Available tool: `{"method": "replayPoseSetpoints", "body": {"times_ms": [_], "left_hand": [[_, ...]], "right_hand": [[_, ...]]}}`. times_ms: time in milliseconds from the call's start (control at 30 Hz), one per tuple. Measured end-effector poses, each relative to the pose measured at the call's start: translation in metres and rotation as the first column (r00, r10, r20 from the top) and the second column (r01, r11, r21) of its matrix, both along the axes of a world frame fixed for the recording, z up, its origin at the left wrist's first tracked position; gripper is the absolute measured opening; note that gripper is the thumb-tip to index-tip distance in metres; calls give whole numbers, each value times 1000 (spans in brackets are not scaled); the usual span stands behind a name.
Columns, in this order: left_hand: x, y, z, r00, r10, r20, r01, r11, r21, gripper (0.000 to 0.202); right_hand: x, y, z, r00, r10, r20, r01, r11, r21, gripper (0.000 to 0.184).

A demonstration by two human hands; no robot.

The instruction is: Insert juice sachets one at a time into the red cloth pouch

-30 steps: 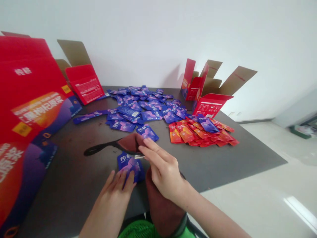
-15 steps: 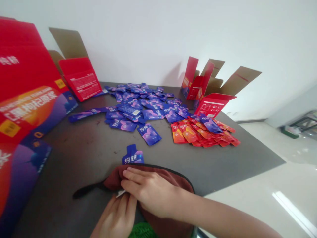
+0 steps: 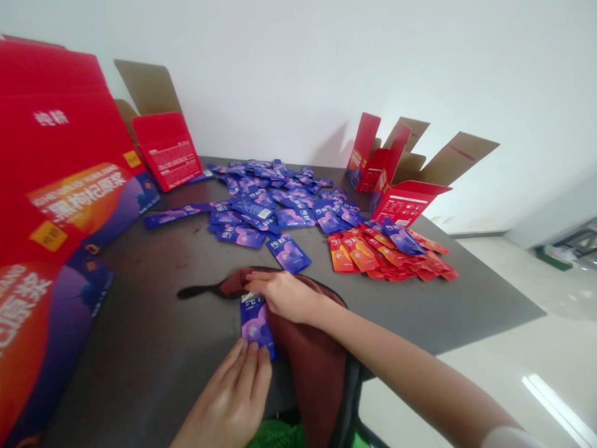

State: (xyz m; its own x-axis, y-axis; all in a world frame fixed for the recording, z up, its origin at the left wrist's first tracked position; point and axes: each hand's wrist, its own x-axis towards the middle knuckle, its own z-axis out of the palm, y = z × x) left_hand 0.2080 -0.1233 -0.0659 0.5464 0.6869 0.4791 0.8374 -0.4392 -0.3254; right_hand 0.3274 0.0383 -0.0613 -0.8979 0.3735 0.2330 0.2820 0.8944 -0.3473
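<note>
On the dark table (image 3: 153, 354), left hand (image 3: 226, 395) gripping a blue sachet (image 3: 255, 326), right hand (image 3: 284, 297) open on a maroon pouch (image 3: 305, 354), many sachets (image 3: 289, 214) left in far heaps.

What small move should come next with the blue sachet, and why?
Probably slide the blue sachet down, clear of the brown cloth: the left hand has fingers at its lower end, while its top lies against the cloth by the right hand.
</note>
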Motion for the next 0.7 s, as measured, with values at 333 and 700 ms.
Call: {"method": "replayPoseSetpoints", "body": {"times_ms": [333, 700], "left_hand": [[-4, 26, -2, 998, -45, 49, 51, 993, -111, 43], [4, 24, -7, 999, -6, 42, 8, 999, -53, 41]], "right_hand": [[26, -38, 46, 967, -107, -231, 104, 994, -29, 41], [33, -32, 6, 999, -50, 15, 50, 998, 39, 31]]}}
